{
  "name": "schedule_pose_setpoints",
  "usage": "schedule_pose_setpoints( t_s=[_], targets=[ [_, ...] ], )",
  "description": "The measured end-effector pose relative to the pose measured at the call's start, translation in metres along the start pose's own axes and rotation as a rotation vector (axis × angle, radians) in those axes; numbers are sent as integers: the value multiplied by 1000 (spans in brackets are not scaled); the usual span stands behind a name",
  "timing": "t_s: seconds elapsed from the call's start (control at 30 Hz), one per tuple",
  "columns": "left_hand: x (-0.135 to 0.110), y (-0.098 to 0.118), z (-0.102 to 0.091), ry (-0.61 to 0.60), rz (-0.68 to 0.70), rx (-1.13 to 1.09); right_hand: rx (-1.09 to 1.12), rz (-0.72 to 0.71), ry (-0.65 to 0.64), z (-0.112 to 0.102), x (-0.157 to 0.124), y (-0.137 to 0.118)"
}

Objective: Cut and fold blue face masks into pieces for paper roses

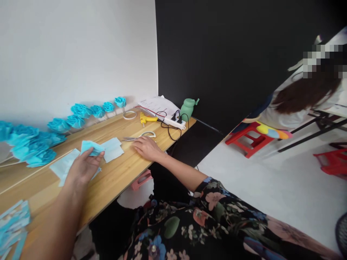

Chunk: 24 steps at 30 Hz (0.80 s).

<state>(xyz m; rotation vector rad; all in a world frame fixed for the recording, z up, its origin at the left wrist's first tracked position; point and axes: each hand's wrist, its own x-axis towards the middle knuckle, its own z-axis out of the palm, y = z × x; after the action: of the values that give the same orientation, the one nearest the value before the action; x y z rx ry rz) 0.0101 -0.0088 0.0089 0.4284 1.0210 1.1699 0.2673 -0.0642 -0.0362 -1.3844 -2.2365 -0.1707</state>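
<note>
My left hand (86, 165) pinches a piece of light blue crepe paper (90, 146) between thumb and fingers, a little above the wooden table. Beneath that hand lies another pale blue paper piece (63, 164), partly covered by it. A flat pale blue square (113, 149) rests just to the right. My right hand (148, 148) lies palm down near the table's front edge, its fingers loosely stretched. Right beside its fingers are scissors (149, 134) with white handles; I cannot tell whether the fingers touch them.
Blue paper roses (32, 144) line the wall side of the table (108, 177). Farther right are a tape roll (129, 115), a yellow glue gun (146, 118), a power strip (175, 122) with cables and a green bottle (187, 109). Paper strips (15, 224) lie front left. A person sits at right.
</note>
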Motion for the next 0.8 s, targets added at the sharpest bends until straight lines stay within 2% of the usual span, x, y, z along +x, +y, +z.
schedule_pose_setpoints(
  t_s=[0.27,0.53,0.7,0.8],
  targets=[
    [-3,2,5,13,-16,-144,33,112,49,3,-2,3],
    [-4,6,6,34,-30,-236,16,140,76,2,-3,3],
    [-6,4,7,44,-34,-215,-2,143,68,2,-4,2],
    [-4,0,4,43,35,-172,8,144,61,3,-5,1]
  ],
)
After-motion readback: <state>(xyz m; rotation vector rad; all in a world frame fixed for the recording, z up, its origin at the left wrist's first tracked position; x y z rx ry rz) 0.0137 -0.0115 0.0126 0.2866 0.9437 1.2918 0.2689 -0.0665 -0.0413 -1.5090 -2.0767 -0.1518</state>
